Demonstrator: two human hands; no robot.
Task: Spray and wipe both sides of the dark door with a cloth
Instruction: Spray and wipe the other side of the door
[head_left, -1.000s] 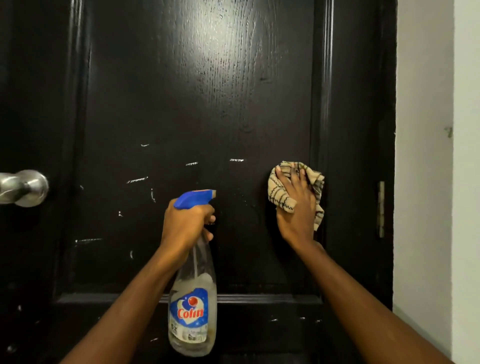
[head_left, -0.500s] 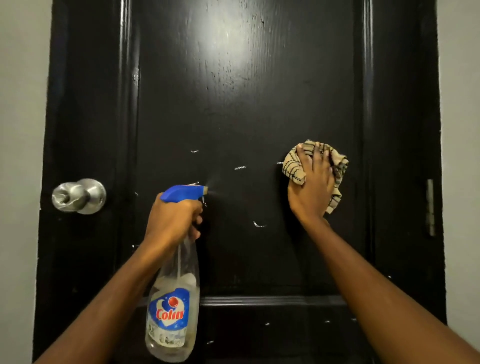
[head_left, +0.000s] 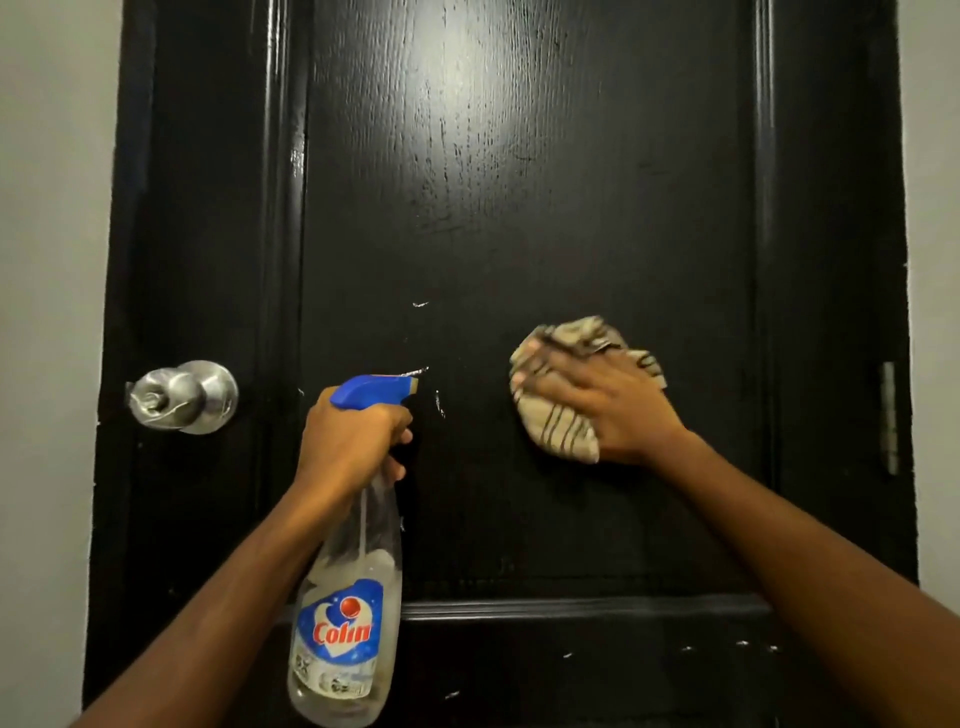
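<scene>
Door: We face one side of the dark door (head_left: 519, 208), which fills the view between pale walls (head_left: 52, 208).
Left hand: Our left hand (head_left: 348, 441) is curled round the neck of the spray bottle (head_left: 348, 597), a finger at the trigger. The blue nozzle points at the centre panel from close by.
Right hand: Our right hand (head_left: 613, 410) lies with fingers spread flat over the bunched striped cloth (head_left: 556, 431), pressing it to the panel right of the nozzle. It is blurred, so we cannot make out each finger.
Step in hand: We judge this to be wiping the freshly sprayed middle panel.
Doing it well: White flecks of spray (head_left: 439, 402) sit just beside the nozzle. The cloth should sweep left through them before they run, in overlapping passes along the grain and with even palm pressure. We would also turn the cloth to a drier face as it loads.
Around: A silver knob (head_left: 182, 397) stands at the left edge and a hinge (head_left: 889, 415) at the right. A raised rail (head_left: 571, 605) crosses below the panel, with more flecks under it.
In the way: The bottle and left forearm hang across the cloth's path leftward, so we would drop them aside. The panel's grooves and the knob are likely to trap liquid and need fingertip work.
Left to do: By our reckoning, the lower panel, the edges and the unseen far side.
</scene>
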